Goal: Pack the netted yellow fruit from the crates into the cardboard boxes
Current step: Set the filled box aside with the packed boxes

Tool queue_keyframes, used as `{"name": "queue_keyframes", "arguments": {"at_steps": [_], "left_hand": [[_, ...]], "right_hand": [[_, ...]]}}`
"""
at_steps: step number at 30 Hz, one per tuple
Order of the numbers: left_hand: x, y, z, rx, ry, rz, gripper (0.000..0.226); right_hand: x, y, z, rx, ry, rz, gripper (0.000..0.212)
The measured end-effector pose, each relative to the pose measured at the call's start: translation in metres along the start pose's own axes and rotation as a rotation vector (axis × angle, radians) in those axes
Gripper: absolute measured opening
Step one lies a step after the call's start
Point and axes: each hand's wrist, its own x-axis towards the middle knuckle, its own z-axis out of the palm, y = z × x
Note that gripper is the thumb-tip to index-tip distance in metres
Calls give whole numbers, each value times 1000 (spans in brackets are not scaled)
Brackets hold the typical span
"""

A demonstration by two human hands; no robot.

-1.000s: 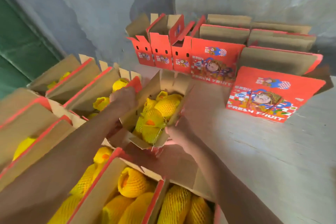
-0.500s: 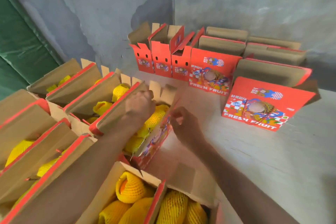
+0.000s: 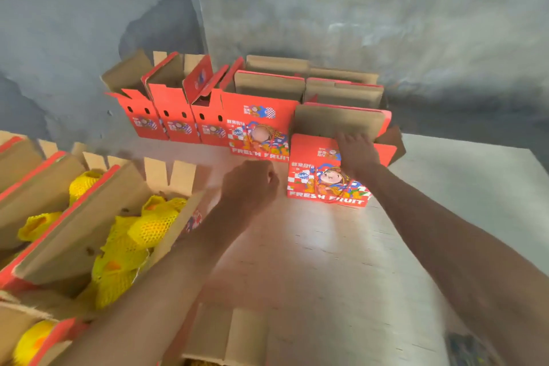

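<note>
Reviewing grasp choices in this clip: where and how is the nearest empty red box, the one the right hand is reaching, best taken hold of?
Grip the top front rim of the nearest empty red box, coming from above and the near side. Its flaps stand open, so the rim is exposed, and the right hand already rests there. Other boxes crowd its back and left; the left hand hangs curled and holds nothing.

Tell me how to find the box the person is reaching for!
Look at the grey wall, then the row of red boxes below it. The nearest box on the right end stands alone in front of the others. It is the only one with a hand on its top.
</note>
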Motion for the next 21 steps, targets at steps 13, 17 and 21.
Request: {"name": "queue_keyframes", "arguments": {"at_steps": [13, 17, 21], "left_hand": [[-75, 113, 2, -359, -65, 343, 18], [-134, 172, 45, -482, -689, 48, 33], [-211, 211, 92, -542, -1075, -272, 77]], "right_hand": [[-233, 37, 2, 466, 525, -30, 21], [-359, 33, 23, 827, 518, 141, 27], [-438, 23, 40, 1232, 584, 295, 25]]}}
